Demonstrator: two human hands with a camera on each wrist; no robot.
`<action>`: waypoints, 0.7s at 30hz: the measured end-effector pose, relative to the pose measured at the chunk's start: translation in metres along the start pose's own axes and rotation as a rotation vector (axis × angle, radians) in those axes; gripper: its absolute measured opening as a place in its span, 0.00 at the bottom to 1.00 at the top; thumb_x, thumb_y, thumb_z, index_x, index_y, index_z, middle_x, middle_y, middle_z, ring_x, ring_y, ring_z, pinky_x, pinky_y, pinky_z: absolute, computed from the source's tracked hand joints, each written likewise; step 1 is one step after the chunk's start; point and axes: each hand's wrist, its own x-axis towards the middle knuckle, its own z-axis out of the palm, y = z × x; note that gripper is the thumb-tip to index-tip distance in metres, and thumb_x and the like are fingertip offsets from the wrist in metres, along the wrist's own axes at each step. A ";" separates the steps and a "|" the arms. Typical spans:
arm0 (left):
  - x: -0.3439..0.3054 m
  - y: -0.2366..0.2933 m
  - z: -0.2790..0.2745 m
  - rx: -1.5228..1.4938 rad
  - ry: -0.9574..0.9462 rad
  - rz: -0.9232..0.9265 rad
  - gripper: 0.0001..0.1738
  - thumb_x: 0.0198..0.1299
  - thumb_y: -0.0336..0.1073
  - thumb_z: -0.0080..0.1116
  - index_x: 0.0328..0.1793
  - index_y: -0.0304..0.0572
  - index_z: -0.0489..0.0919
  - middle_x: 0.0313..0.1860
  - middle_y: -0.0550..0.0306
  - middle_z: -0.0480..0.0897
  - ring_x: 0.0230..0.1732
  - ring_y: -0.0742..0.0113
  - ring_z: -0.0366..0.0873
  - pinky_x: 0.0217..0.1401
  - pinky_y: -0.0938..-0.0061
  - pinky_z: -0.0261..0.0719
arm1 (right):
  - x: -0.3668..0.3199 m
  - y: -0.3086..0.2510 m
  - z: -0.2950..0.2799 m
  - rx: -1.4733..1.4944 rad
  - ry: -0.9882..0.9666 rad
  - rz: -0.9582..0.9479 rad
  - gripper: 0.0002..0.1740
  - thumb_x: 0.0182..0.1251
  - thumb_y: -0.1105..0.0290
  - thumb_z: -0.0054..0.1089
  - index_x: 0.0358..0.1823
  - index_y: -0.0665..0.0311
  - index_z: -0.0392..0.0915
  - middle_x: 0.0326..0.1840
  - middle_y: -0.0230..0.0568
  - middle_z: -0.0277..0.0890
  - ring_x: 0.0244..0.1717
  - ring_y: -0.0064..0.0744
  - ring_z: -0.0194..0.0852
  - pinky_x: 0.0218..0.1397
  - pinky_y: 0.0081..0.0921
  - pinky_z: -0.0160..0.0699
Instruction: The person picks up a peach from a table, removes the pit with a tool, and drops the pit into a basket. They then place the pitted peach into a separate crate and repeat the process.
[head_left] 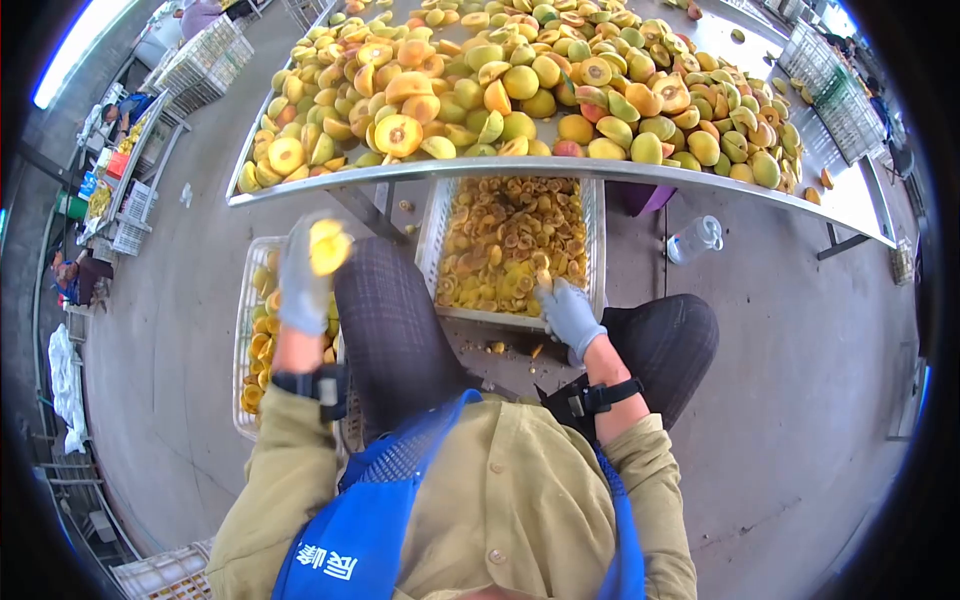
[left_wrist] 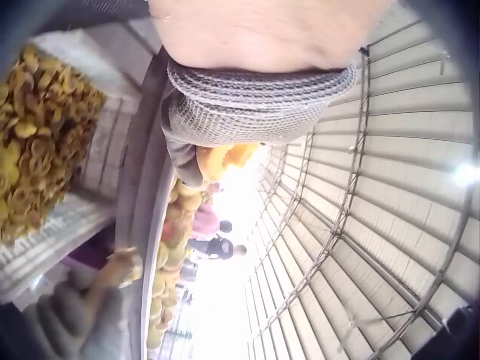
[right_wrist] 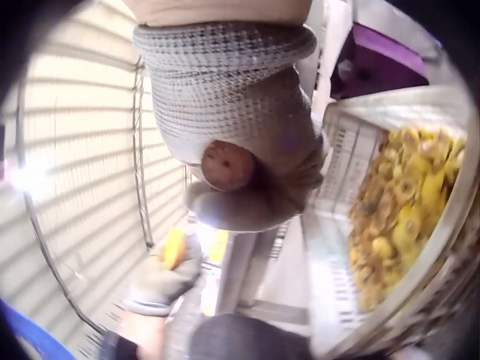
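My gloved left hand [head_left: 303, 285] is raised over the crate on the left and holds a cut yellow peach [head_left: 328, 248], its orange flesh showing. In the left wrist view the peach [left_wrist: 215, 160] sits between thumb and fingers. My gloved right hand [head_left: 572, 318] is at the right front of the middle crate, fingers curled round a wooden-handled tool [head_left: 543, 280]. The right wrist view shows the round brown end of its handle [right_wrist: 228, 165] sticking out of the fist; I cannot tell what its working end is.
A metal table [head_left: 560, 165] heaped with halved peaches [head_left: 520, 80] spans the front. Below it, a white crate [head_left: 428, 240] holds ring-shaped peach scraps [head_left: 510, 240]. Another crate [head_left: 243, 340] with peach pieces stands by the left knee. A clear plastic jug [head_left: 693, 240] is on the floor at right.
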 end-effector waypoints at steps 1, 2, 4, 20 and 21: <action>-0.019 -0.013 -0.028 -0.137 0.108 -0.155 0.15 0.68 0.36 0.46 0.56 0.37 0.73 0.44 0.55 0.78 0.42 0.68 0.77 0.47 0.77 0.78 | 0.010 0.020 0.009 -0.285 0.102 -0.137 0.22 0.69 0.53 0.44 0.41 0.67 0.73 0.31 0.49 0.77 0.27 0.42 0.77 0.31 0.36 0.76; -0.029 -0.018 -0.044 -0.272 0.212 -0.313 0.16 0.66 0.36 0.48 0.55 0.36 0.75 0.44 0.55 0.79 0.41 0.69 0.77 0.45 0.76 0.78 | 0.018 0.033 0.015 -0.567 0.204 -0.269 0.23 0.69 0.52 0.42 0.43 0.68 0.74 0.35 0.54 0.79 0.32 0.46 0.81 0.38 0.39 0.79; -0.022 -0.011 -0.044 -0.306 0.204 -0.325 0.16 0.65 0.35 0.49 0.56 0.36 0.75 0.44 0.56 0.79 0.41 0.70 0.77 0.45 0.77 0.77 | 0.024 0.041 0.017 -0.725 -0.040 -0.182 0.23 0.67 0.54 0.42 0.43 0.68 0.77 0.45 0.56 0.78 0.45 0.52 0.78 0.50 0.43 0.74; 0.229 0.084 0.220 0.664 -0.246 0.379 0.28 0.51 0.48 0.62 0.58 0.50 0.74 0.52 0.53 0.78 0.50 0.55 0.78 0.50 0.62 0.76 | 0.007 0.001 0.012 -0.376 0.113 -0.276 0.21 0.66 0.51 0.45 0.39 0.64 0.72 0.33 0.55 0.79 0.35 0.54 0.78 0.38 0.47 0.74; 0.235 0.088 0.232 0.763 -0.296 0.330 0.29 0.51 0.49 0.62 0.60 0.52 0.73 0.56 0.53 0.76 0.51 0.54 0.77 0.52 0.62 0.76 | 0.009 -0.002 0.011 -0.349 0.124 -0.301 0.21 0.66 0.52 0.46 0.38 0.65 0.72 0.31 0.55 0.78 0.33 0.54 0.78 0.37 0.47 0.74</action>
